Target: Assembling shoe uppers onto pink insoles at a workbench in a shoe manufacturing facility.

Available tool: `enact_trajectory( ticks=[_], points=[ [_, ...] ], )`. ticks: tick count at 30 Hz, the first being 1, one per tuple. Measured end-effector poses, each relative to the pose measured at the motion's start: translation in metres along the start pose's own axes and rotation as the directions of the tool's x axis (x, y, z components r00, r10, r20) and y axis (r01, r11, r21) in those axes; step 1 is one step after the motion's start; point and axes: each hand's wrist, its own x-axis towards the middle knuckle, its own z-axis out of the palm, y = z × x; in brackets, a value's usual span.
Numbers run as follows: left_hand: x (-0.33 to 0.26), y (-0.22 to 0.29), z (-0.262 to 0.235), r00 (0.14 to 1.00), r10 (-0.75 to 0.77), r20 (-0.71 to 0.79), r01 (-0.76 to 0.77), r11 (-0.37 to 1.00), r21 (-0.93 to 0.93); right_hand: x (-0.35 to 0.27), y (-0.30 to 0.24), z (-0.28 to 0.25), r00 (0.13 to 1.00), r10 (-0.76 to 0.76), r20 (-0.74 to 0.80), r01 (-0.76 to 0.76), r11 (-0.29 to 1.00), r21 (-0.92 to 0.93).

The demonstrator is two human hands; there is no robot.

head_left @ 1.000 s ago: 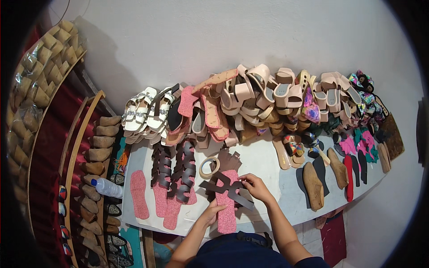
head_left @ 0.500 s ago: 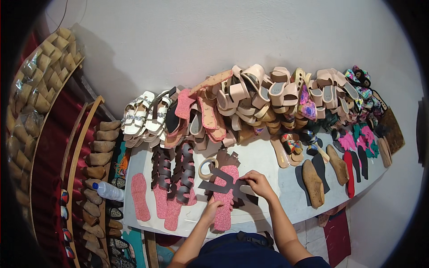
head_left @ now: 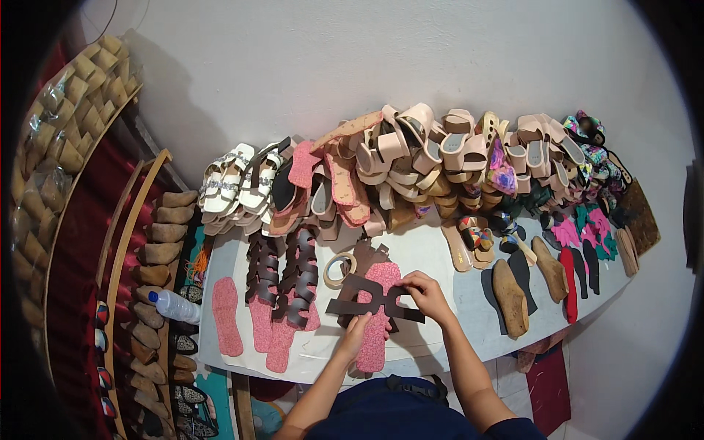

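Observation:
A pink speckled insole (head_left: pixel 371 353) is held upright in front of me over the table, with a dark brown cut-out strap piece (head_left: pixel 345 308) lying across its front. My left hand (head_left: pixel 355 336) is closed round the insole's left edge, its thumb up by the strap's lower edge. With fingertips pinched together, my right hand (head_left: pixel 427 296) grips the strap's upper right part. Behind the insole, more dark brown cut straps (head_left: pixel 372 252) lie on the table beside a roll of tape (head_left: pixel 339 270). What my left fingers do behind the insole is hidden.
Pink insoles with dark woven straps (head_left: pixel 297 293) and a loose pink insole (head_left: pixel 226 317) lie to the left. Heaped sandals (head_left: pixel 418 161) line the wall. Wooden shoe lasts (head_left: pixel 508 299) and dark sole pieces are at right. A water bottle (head_left: pixel 176 308) stands near the left rack.
The strap piece has turned from a slant to nearly level across the insole. My left hand has shifted up along the insole toward the strap, and my right hand stays on the strap.

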Motion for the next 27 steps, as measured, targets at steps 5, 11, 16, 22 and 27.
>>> enact_trajectory(
  ticks=[5, 11, 16, 22, 27],
  points=[
    [-0.006, -0.001, 0.001, 1.000, 0.001, -0.015, 0.000, 0.999, 0.049, 0.001, -0.005, -0.009, 0.995, -0.045, -0.085, 0.042, 0.998, -0.037],
    [-0.009, -0.001, 0.010, 1.000, 0.003, -0.029, -0.001, 0.996, 0.085, -0.003, -0.013, -0.013, 0.992, -0.072, -0.106, 0.066, 0.996, -0.060],
    [-0.008, -0.002, 0.015, 1.000, -0.013, -0.005, 0.013, 0.997, 0.082, -0.011, -0.009, -0.006, 0.986, -0.100, -0.130, 0.090, 0.993, -0.079],
    [-0.005, -0.016, 0.002, 1.000, -0.024, -0.013, 0.025, 0.999, 0.047, -0.011, -0.005, -0.008, 0.978, -0.087, -0.188, 0.082, 0.996, -0.037],
    [-0.007, -0.007, 0.003, 0.999, -0.031, -0.010, 0.031, 0.997, 0.071, -0.005, -0.009, -0.008, 0.976, -0.128, -0.176, 0.111, 0.989, -0.103]
  ],
)
